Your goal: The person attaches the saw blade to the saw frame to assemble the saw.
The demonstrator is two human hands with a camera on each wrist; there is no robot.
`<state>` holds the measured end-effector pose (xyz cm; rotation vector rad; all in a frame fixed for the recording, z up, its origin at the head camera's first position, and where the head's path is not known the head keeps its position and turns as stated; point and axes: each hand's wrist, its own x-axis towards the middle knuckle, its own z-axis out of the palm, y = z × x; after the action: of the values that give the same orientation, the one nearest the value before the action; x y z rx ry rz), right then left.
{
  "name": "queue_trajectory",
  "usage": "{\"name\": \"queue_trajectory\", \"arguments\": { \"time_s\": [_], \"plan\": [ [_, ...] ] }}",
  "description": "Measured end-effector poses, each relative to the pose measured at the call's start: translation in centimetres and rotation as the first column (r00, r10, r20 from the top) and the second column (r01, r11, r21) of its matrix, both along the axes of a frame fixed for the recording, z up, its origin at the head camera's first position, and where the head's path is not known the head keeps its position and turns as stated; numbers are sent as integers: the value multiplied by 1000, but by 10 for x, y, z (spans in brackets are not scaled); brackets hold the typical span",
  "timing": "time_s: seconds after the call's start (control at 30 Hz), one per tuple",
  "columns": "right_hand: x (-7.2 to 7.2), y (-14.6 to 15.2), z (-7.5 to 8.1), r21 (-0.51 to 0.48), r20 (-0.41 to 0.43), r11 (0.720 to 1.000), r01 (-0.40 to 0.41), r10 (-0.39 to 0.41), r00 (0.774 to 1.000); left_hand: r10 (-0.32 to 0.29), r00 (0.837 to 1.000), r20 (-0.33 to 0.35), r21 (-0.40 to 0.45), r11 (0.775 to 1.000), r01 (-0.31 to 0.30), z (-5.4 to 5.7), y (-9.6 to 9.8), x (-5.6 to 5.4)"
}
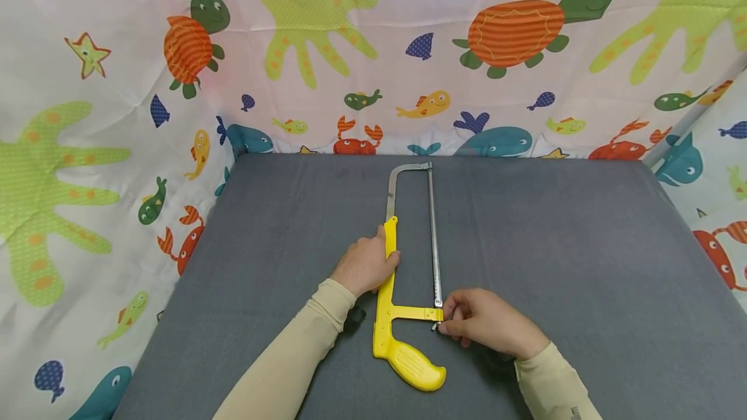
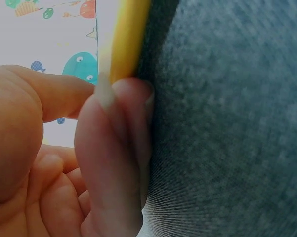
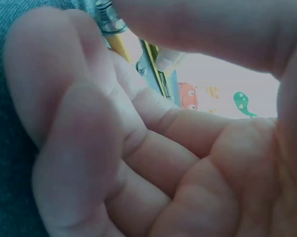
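Note:
A hacksaw (image 1: 383, 316) with a yellow frame and handle lies on the grey tabletop, its grip towards me. My left hand (image 1: 366, 263) grips the yellow upper bar of the frame, and a blurred part of that yellow bar (image 2: 131, 39) shows beyond the fingers in the left wrist view. The blade (image 1: 434, 238) runs along the right side of the frame. At its near end, my right hand (image 1: 487, 319) pinches the small metal wing nut (image 1: 434, 326) with thumb and fingertips. Threaded metal (image 3: 108, 17) appears between thumb and fingers in the right wrist view.
The grey tabletop (image 1: 554, 245) spreads to both sides of the hacksaw. A white curtain (image 1: 362, 37) printed with sea animals hangs behind the table and along its left and right sides.

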<state>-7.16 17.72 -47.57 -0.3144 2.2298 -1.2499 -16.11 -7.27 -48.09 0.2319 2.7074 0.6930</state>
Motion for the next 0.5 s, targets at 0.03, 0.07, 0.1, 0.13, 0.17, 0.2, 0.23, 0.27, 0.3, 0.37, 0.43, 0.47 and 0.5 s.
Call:
{"name": "queue_trajectory", "arguments": {
  "time_s": [0.03, 0.07, 0.1, 0.13, 0.17, 0.2, 0.23, 0.27, 0.3, 0.37, 0.43, 0.47, 0.5],
  "plan": [
    [0, 1, 0, -10, 2, 1000, -4, 4, 1000, 0, 1000, -2, 0, 1000, 0, 0, 0, 0],
    [0, 1, 0, -17, 1, 1000, -9, 9, 1000, -1, 1000, -4, -1, 1000, 1, 0, 0, 0],
    [0, 1, 0, -23, 1, 1000, -14, 14, 1000, 0, 1000, -4, -2, 1000, 0, 0, 0, 0],
    [0, 1, 0, -26, 0, 999, -19, 19, 1000, 0, 1000, -6, -4, 1000, 0, 0, 0, 0],
    [0, 1, 0, -24, -1, 999, -22, 22, 1000, -1, 1000, -7, -8, 1000, 1, -1, 0, 0],
    [0, 1, 0, -23, -1, 999, -23, 23, 1000, -2, 1000, -7, -11, 1000, 2, -1, 0, -1],
    [0, 0, 0, -21, -2, 999, -24, 24, 1000, -2, 1000, -6, -14, 1000, 2, -1, 0, -1],
    [0, 0, 0, -17, -4, 1000, -23, 23, 1000, -1, 1000, -3, -15, 1000, 1, -2, 0, -1],
    [0, -1, 0, -13, -2, 1000, -20, 20, 1000, -1, 1000, -2, -15, 1000, 1, -2, 0, -1],
    [1, -2, 1, 0, -6, 1000, -10, 10, 1000, -1, 1000, 2, -15, 1000, 1, -3, 0, -1],
    [1, -4, 0, 11, -13, 1000, 2, -2, 1000, 0, 1000, 1, -11, 1000, 0, -3, 0, -1],
    [2, -4, 0, 15, -16, 1000, 10, -10, 1000, -1, 1000, 0, -12, 1000, 1, -3, 0, -1],
    [2, -5, 0, 18, -17, 1000, 18, -17, 1000, -1, 1000, -1, -11, 1000, 1, -3, 0, -1]
  ]
}}
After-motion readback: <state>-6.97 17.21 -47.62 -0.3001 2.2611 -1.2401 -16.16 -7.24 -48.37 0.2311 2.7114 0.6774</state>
